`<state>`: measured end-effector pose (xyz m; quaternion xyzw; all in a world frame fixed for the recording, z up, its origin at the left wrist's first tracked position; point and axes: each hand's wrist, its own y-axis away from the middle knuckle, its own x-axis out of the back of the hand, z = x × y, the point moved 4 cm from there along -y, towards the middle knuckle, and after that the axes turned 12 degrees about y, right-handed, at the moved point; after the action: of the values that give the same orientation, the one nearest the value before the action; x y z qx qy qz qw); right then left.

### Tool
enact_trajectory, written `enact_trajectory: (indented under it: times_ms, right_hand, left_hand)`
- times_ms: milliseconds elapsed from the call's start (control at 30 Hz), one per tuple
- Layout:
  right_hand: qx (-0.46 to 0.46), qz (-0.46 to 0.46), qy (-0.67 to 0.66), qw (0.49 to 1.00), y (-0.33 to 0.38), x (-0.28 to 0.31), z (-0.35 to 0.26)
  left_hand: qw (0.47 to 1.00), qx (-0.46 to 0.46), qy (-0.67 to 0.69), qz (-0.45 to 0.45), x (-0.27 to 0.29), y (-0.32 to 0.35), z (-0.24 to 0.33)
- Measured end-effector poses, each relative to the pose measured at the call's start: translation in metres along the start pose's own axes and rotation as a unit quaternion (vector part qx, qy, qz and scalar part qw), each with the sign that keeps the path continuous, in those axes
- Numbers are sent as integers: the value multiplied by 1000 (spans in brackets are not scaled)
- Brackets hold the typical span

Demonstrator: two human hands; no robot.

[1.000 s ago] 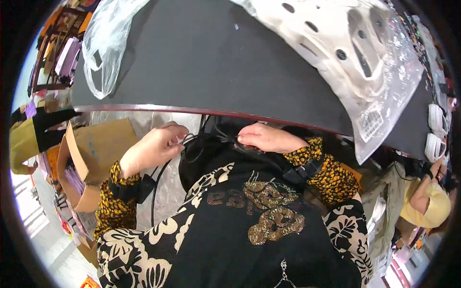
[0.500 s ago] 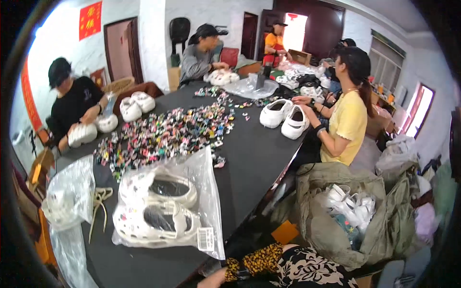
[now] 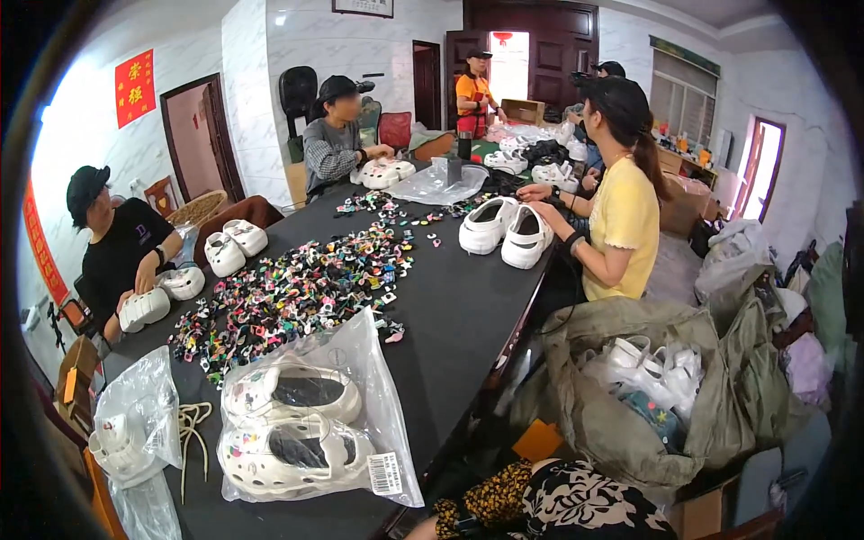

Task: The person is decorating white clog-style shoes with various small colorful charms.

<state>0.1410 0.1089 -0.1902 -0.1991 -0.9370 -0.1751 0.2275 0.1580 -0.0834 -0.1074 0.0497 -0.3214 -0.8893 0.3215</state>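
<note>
The clear plastic bag (image 3: 310, 423) holding a pair of white clogs lies flat on the black tabletop (image 3: 450, 315) at its near end, soles down and side by side, so the charms already pressed into the uppers face up and show through the film. It is the thing nearest the person wearing the camera. Only a patterned sleeve (image 3: 504, 499) shows at the lower edge, right of the bag and below the tabletop's rim; neither hand is in view, so the grip of either cannot be told.

Left of the bag sits a smaller bagged clog (image 3: 130, 427) with a loose cord (image 3: 193, 423) between them. Beyond the bag, a broad scatter of coloured charms (image 3: 297, 292) spreads within reach of seated co-workers. Right of the bag, off the tabletop, an open olive sack (image 3: 666, 387) holds more white clogs.
</note>
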Motion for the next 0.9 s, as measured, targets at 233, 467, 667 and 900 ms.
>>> enact_trajectory:
  times_ms: [233,467,667,900]
  right_hand:
    - [1,-10,-29,1000,1,0,-2]
    - [3,-15,-33,999,4,-9,7]
    - [7,13,13,1000,12,-12,4]
    - [10,41,64,997,25,-16,5]
  left_hand:
    - [999,-28,17,-1,3,-4,-17]
    - [999,-20,28,-4,-4,-17,20]
    - [1000,-9,-20,0,4,-26,-25]
    - [997,6,-71,3,3,-33,-24]
